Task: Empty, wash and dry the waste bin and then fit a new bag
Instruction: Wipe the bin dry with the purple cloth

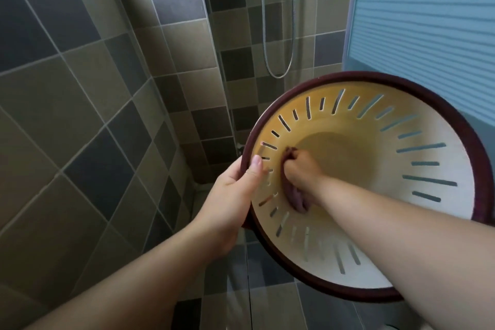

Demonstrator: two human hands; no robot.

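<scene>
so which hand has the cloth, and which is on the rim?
Right hand, reaching inside the bin, grips the purple cloth; left hand clamps the dark rim.

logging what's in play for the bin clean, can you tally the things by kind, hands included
Waste bins: 1, the slotted bin with a dark red rim
Cloths: 1, a purple cloth bunched against the bin's inner wall
Hands: 2, the left hand with its grip on the rim, the right hand inside, closed on the cloth
Shower hoses: 1, the hose hanging behind
Total: 5

Head camera (close) looking downward.
</scene>
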